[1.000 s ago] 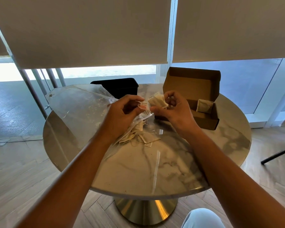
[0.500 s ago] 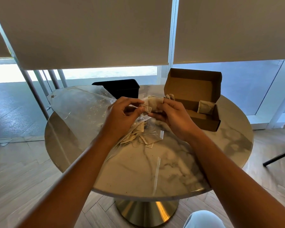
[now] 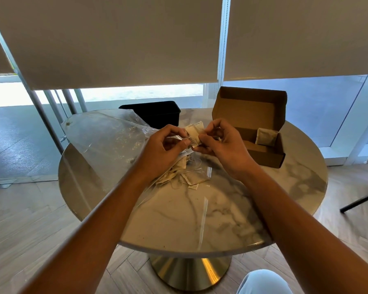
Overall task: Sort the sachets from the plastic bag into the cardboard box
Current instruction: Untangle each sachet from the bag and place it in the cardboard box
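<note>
On the round marble table (image 3: 200, 219), the plastic bag (image 3: 106, 141) sprawls to the left and the open cardboard box (image 3: 263, 153) sits far right with one sachet (image 3: 266, 136) inside. Between them, above the table, the left hand (image 3: 164, 149) and right hand (image 3: 223, 145) both pinch a held sachet (image 3: 194, 132), its tag beneath. The string may be snagged in the loose sachets (image 3: 179, 172) below, so carrying it right could drag them along or drop it short of the box.

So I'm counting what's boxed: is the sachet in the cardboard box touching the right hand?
Apart. The head view shows bare box floor between the right hand and the sachet in the cardboard box.
</note>
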`<state>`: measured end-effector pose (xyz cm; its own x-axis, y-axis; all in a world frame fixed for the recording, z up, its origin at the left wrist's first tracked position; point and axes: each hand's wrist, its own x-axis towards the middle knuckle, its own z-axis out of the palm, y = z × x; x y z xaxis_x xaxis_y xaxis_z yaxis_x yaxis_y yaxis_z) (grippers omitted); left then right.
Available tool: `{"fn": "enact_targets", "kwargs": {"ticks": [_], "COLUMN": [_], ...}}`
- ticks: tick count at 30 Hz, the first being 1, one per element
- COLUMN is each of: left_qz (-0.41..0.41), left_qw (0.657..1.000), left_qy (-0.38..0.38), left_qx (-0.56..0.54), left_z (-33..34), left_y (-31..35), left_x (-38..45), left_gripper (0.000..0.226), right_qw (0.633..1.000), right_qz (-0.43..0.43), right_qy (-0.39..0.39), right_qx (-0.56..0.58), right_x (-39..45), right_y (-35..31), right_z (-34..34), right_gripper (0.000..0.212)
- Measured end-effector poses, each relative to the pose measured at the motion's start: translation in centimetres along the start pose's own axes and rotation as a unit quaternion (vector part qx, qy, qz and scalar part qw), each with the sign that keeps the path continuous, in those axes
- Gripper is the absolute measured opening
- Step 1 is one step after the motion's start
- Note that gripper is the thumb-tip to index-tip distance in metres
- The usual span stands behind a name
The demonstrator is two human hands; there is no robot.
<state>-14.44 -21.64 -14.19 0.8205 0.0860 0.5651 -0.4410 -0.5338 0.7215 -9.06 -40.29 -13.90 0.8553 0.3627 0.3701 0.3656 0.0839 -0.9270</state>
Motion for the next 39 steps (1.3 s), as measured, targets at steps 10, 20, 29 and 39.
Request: {"fn": "enact_targets", "kwargs": {"ticks": [10,20,29,39], "left_qz": [-0.006,0.0,-0.058,0.03], "left_qw": [0.999,1.0,0.997,0.968], "left_qy": [0.042,-0.01,-0.021,-0.204], "left_qx": [-0.022,-0.026,-0.035,0.142], "left_z": [-0.1,0.9,6.7,11.3], "left_y": [0.6,2.9,4.5,2.4], "left_x": [0.2,2.3,5.9,4.8], "left_gripper": [0.023,0.028,0.013,0.027], "right_qw": [1.0,0.99,0.965,0.921], "right_qz": [-0.007,-0.024,-0.029,0.077], "right_qy": [0.008,0.022,0.054,0.172], "right_qx": [-0.01,-0.138,-0.254,-0.341], "right_x": [-0.1,0.3,-0.2,0.9], "right_y": [-0.1,-1.9,-4.0,-0.5], "right_z": [-0.6,-2.9,-9.5,-16.8], "right_gripper": [0.011,0.055,0.017,0.012]}}
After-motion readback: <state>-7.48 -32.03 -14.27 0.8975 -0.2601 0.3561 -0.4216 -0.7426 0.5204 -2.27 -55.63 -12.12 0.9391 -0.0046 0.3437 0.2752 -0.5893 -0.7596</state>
